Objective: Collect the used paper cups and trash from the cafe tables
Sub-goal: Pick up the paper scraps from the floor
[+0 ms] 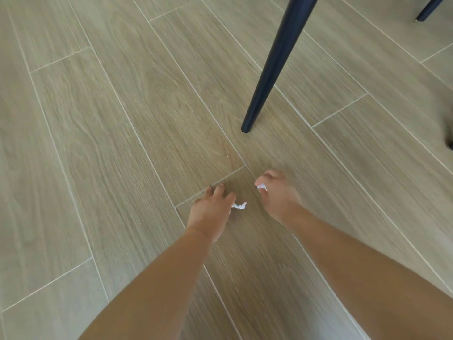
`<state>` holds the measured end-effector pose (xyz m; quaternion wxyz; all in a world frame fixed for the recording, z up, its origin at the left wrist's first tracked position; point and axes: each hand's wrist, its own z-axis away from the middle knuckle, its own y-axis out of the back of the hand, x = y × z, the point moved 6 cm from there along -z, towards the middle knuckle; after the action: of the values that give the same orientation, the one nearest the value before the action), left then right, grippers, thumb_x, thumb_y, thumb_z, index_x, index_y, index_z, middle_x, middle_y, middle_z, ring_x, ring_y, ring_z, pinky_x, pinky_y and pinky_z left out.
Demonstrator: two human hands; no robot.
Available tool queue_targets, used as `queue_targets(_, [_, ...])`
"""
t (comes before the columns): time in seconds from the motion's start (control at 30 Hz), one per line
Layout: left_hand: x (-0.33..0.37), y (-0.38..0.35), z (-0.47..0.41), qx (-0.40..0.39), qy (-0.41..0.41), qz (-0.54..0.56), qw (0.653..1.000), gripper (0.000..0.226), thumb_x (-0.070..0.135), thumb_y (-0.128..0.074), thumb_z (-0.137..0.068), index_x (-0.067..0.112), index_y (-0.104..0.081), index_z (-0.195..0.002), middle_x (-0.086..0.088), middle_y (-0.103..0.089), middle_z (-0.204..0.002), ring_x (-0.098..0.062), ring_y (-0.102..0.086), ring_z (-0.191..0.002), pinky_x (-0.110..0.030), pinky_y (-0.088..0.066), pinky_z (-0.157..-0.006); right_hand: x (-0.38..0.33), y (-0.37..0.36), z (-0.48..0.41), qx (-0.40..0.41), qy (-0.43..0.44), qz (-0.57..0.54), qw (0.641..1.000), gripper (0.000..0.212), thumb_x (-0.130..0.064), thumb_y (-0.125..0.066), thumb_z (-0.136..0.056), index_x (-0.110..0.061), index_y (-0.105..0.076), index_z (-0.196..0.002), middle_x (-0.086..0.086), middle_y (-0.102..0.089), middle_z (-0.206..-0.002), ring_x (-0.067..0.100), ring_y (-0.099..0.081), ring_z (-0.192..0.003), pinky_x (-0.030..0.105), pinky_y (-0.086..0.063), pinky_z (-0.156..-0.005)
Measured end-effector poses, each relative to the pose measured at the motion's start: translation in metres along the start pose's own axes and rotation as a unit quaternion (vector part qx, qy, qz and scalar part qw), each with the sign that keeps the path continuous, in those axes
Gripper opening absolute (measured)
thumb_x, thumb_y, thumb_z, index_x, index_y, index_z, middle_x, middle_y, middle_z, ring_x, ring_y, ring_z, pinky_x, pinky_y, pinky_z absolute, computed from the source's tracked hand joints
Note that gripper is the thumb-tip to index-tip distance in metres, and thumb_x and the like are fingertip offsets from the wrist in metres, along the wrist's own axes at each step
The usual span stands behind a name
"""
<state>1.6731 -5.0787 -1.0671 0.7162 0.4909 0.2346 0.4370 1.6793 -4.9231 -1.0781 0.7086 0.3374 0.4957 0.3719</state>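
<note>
My left grip (210, 209) is nearest to me, down by the floor (98, 143). A small white paper bit (239, 206) sticks out from its thumb side and touches it. I cannot tell if my thumb and finger really pinch it or if it just lies there. If I lift now and it is not pinched, I think it will be left on the floor. It is thin and light, so it could also slip out or tear.

A little farther out is my right grip (277, 192). It is blurry. It seems to pinch a second paper bit (261, 187) at its fingertips, on the side that faces my left grip. That bit is tiny, so I think a loose pinch could let it drop.

Past my right grip, a dark leg (267, 77) of a chair or table stands on the floor. If I reach that way, I could bump it. The other dark leg (427, 8) is far off, well apart from both grips.

Now how my hands lie. Both arms are stretched out long and low in front of me. My left grip is palm down, with its fingers spread and pointing away from me, tips at the floor. My right grip has its fingers curled in toward the left one. The two grips are near each other but not touching.
</note>
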Motion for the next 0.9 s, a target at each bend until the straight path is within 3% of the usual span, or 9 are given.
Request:
queue_targets(0.07, [-0.001,-0.002,0.005,0.012,0.001,-0.015,1.0,0.028,0.015,-0.051,-0.091,0.023,-0.046,-0.117,0.0,-0.037,-0.132,-0.021,-0.042,-0.118,-0.031,-0.044,-0.074,0.001,-0.006,0.02,-0.012,-0.001,0.004,1.0,0.023,-0.007,-0.045,-0.089,-0.018,-0.059,-0.104,-0.002,-0.049,-0.109,0.017,-0.052,-0.091,0.027,-0.046,-0.067])
queue_targets(0.17, [-0.001,-0.006,0.013,0.01,0.004,0.001,1.0,0.023,0.014,-0.052,-0.09,0.022,-0.052,-0.112,0.002,-0.04,-0.13,-0.019,-0.045,-0.114,-0.03,-0.043,-0.077,0.002,-0.016,0.044,-0.024,-0.009,-0.002,1.0,0.023,-0.007,-0.045,-0.091,-0.021,-0.059,-0.101,-0.006,-0.051,-0.106,0.012,-0.052,-0.078,0.027,-0.05,-0.063])
queue_targets(0.33, [-0.002,0.006,0.013,-0.001,0.019,0.034,0.999,0.017,0.022,-0.047,-0.094,0.02,-0.059,-0.104,0.0,-0.061,-0.099,-0.02,-0.057,-0.092,-0.03,-0.04,-0.067,-0.001,-0.013,0.061,-0.02,-0.016,-0.037,0.999,0.021,-0.013,-0.05,-0.09,-0.021,-0.058,-0.107,-0.005,-0.054,-0.11,0.015,-0.055,-0.089,0.028,-0.049,-0.069])
queue_targets(0.5, [0.003,0.023,0.031,0.014,-0.001,0.041,0.999,0.023,0.033,-0.043,-0.095,0.023,-0.061,-0.105,0.003,-0.06,-0.102,-0.02,-0.059,-0.093,-0.029,-0.043,-0.066,-0.015,0.008,0.073,-0.01,-0.004,-0.055,0.998,0.02,-0.022,-0.054,-0.089,-0.023,-0.056,-0.109,-0.007,-0.053,-0.111,0.011,-0.053,-0.091,0.023,-0.043,-0.067])
queue_targets(0.63, [0.003,0.057,0.046,0.039,-0.009,0.046,0.998,0.023,0.034,-0.042,-0.095,0.024,-0.058,-0.107,0.003,-0.061,-0.1,-0.02,-0.059,-0.09,-0.03,-0.044,-0.064,-0.038,0.041,0.084,0.022,0.007,-0.101,0.995,0.014,-0.023,-0.055,-0.087,-0.021,-0.059,-0.101,-0.006,-0.057,-0.1,0.012,-0.054,-0.087,0.019,-0.037,-0.062])
queue_targets(0.77, [0.001,0.11,0.059,0.029,-0.004,0.052,0.998,0.022,0.028,-0.044,-0.092,0.022,-0.059,-0.108,0.002,-0.059,-0.1,-0.02,-0.058,-0.087,-0.03,-0.045,-0.063,-0.065,0.078,0.1,0.083,-0.041,-0.175,0.98,0.014,-0.024,-0.055,-0.088,-0.023,-0.059,-0.101,-0.01,-0.059,-0.096,0.007,-0.055,-0.083,0.012,-0.034,-0.058])
queue_targets(0.9, [0.002,0.192,0.094,0.039,-0.016,0.095,0.995,0.02,0.027,-0.046,-0.091,0.021,-0.061,-0.104,0.001,-0.06,-0.098,-0.02,-0.059,-0.085,-0.031,-0.047,-0.065,-0.113,0.137,0.126,0.102,-0.037,-0.195,0.975,0.01,-0.022,-0.057,-0.087,-0.028,-0.06,-0.095,-0.017,-0.058,-0.091,0.0,-0.055,-0.081,0.008,-0.035,-0.06])
